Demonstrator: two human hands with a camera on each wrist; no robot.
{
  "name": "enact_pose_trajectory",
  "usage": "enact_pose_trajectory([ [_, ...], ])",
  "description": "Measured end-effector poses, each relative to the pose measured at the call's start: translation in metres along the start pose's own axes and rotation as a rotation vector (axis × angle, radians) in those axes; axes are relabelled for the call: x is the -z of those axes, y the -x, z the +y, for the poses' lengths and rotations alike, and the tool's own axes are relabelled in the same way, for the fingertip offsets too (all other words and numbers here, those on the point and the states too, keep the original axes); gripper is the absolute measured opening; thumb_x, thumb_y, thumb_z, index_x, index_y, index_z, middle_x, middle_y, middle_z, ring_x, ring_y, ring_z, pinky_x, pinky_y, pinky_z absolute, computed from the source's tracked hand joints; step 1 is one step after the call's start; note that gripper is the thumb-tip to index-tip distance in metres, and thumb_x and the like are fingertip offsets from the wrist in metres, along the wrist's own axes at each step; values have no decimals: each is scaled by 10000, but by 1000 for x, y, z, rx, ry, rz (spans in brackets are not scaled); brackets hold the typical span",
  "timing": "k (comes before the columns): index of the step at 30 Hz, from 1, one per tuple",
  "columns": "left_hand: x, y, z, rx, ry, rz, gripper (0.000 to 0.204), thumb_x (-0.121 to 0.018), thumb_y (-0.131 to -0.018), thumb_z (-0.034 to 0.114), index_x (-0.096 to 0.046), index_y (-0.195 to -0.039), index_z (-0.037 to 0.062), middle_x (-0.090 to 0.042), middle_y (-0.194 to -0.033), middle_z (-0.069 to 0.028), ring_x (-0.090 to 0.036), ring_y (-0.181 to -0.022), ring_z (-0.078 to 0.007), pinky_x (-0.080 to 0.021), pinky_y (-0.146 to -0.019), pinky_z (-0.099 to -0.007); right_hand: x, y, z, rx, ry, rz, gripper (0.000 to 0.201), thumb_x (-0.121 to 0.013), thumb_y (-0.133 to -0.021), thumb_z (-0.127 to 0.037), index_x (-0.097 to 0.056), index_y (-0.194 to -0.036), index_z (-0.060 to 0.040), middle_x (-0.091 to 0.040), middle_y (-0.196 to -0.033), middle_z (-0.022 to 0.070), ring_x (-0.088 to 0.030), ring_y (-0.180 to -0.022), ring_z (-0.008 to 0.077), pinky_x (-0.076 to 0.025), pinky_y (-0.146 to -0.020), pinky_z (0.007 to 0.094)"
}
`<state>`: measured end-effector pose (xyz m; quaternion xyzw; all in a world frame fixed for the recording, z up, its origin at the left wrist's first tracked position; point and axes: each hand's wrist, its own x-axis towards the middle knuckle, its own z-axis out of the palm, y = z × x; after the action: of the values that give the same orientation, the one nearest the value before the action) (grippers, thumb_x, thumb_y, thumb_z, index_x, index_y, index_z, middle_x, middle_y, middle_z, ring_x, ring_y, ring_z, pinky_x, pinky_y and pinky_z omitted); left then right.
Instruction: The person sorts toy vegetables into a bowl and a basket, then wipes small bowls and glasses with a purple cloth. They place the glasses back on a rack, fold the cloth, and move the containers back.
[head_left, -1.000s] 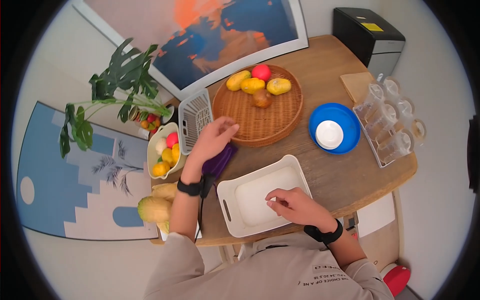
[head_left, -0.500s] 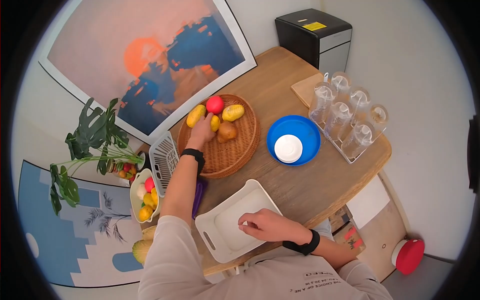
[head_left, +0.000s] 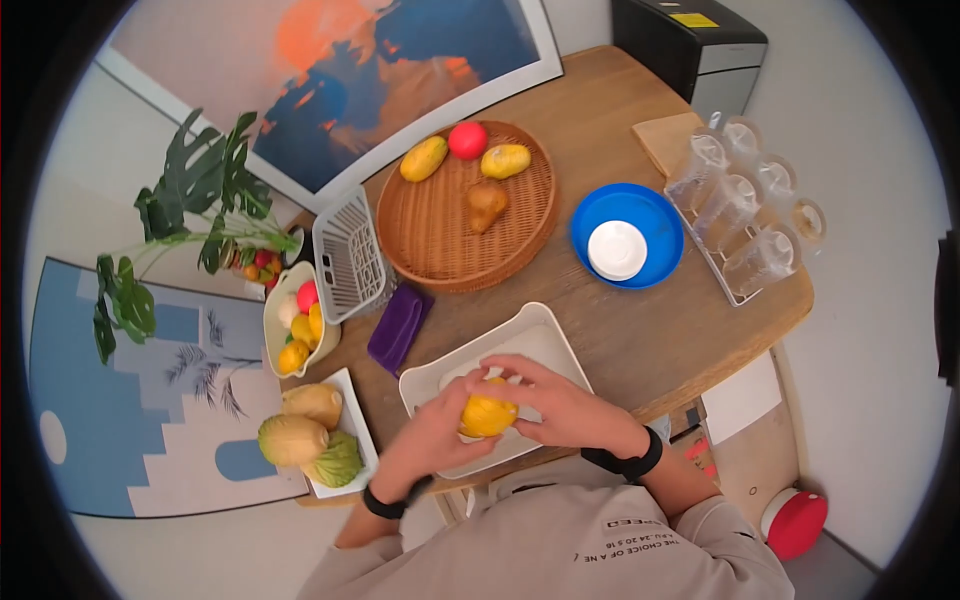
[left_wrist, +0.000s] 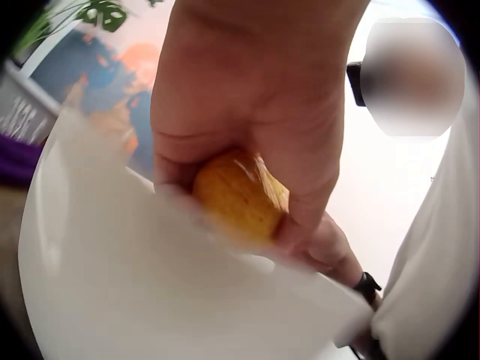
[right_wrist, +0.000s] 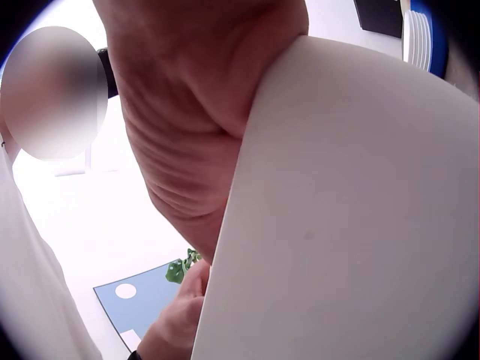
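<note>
Over the white plastic basin (head_left: 553, 347) in the head view, a plump yellow fruit (head_left: 487, 412) is held between both hands. My left hand (head_left: 432, 428) grips its left side; the left wrist view shows thumb and fingers around the fruit (left_wrist: 238, 196). From the other side my right hand (head_left: 570, 405) curls its fingers and thumb about it. In the right wrist view the basin's wall (right_wrist: 352, 202) hides the fruit and the right fingertips. Beyond, the round wicker tray (head_left: 430, 235) bears two yellow fruits, a red ball-shaped item and a brown pear-shaped fruit (head_left: 488, 205).
Left of the basin lie a purple cloth-like item (head_left: 400, 325), a grey basket (head_left: 350, 255), a cream bowl of fruit (head_left: 272, 335) and a white tray (head_left: 362, 420) with vegetables. On the right stand a blue plate (head_left: 655, 270) with white bowls and a rack of glasses (head_left: 735, 210).
My left hand reached into the wicker tray, took a yellow fruit from among the others and came back over the basin. The right hand now meets it at the fruit.
</note>
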<state>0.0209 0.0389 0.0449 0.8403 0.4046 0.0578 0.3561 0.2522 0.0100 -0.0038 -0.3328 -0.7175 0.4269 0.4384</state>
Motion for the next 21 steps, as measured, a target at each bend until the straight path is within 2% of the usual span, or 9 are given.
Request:
enact_pose_trajectory([
  [2,-34,12,-7,-12,118,184,839,-821,-752,191,-395,-1456,27,-557,-1337,-212,-593,-1185,-413,-531,-936,-431,-5,1,4,-22,16,-128,718,-666,-729,121,-623,-1356,-226,-462,-1475,129,-624,-1130,342,-538,-945,396],
  [5,-44,15,1,166,143,234,839,-830,-741,177,-407,-1450,31,-554,-1326,-195,-594,-1169,-415,-533,-922,-429,-9,-2,11,68,152,-110,607,-686,-772,83,-635,-1326,-160,-534,-1403,142,-642,-1089,354,-542,-927,397],
  [8,-43,14,-5,33,23,395,830,-823,-727,139,-420,-1446,41,-551,-1323,-184,-593,-1164,-406,-533,-923,-424,-1,-10,-10,-227,85,-193,508,-720,-825,5,-618,-1313,-95,-586,-1341,149,-648,-1067,355,-543,-893,391],
  [10,-41,15,-7,17,31,360,824,-806,-720,110,-424,-1447,52,-550,-1322,-186,-589,-1164,-402,-532,-924,-425,2,-22,-6,-564,163,-405,530,-750,-833,-54,-590,-1338,-75,-602,-1322,150,-646,-1067,343,-536,-890,386],
  [12,-40,17,-10,37,52,339,819,-793,-713,75,-429,-1447,59,-551,-1323,-189,-586,-1172,-398,-521,-943,-422,1,-22,-4,-613,121,-376,561,-774,-835,-97,-570,-1356,-65,-620,-1293,152,-645,-1059,331,-531,-881,379],
  [14,-44,17,-13,98,95,338,817,-782,-706,32,-434,-1445,63,-553,-1325,-194,-583,-1187,-394,-501,-980,-417,-3,-10,-5,-374,-40,-122,590,-791,-830,-125,-557,-1368,-65,-641,-1255,153,-647,-1042,320,-528,-867,373],
  [17,-42,16,-14,94,119,368,836,-779,-692,22,-430,-1450,63,-548,-1340,-199,-577,-1192,-403,-493,-996,-418,-8,-18,-8,-107,35,-43,492,-751,-892,-205,-567,-1322,-53,-653,-1166,202,-648,-1021,363,-542,-814,403],
  [18,-43,16,-15,72,139,384,831,-778,-695,20,-429,-1448,61,-544,-1352,-200,-574,-1202,-402,-486,-1007,-419,-9,-18,-7,-57,124,-48,498,-750,-898,-188,-553,-1334,-53,-679,-1069,192,-668,-954,349,-536,-736,380],
  [21,-42,17,-16,42,144,452,801,-766,-713,18,-432,-1440,59,-542,-1358,-187,-579,-1197,-396,-498,-990,-420,-5,-22,-22,-812,75,-231,619,-773,-859,-136,-499,-1410,-68,-688,-968,167,-672,-851,326,-530,-699,362],
])
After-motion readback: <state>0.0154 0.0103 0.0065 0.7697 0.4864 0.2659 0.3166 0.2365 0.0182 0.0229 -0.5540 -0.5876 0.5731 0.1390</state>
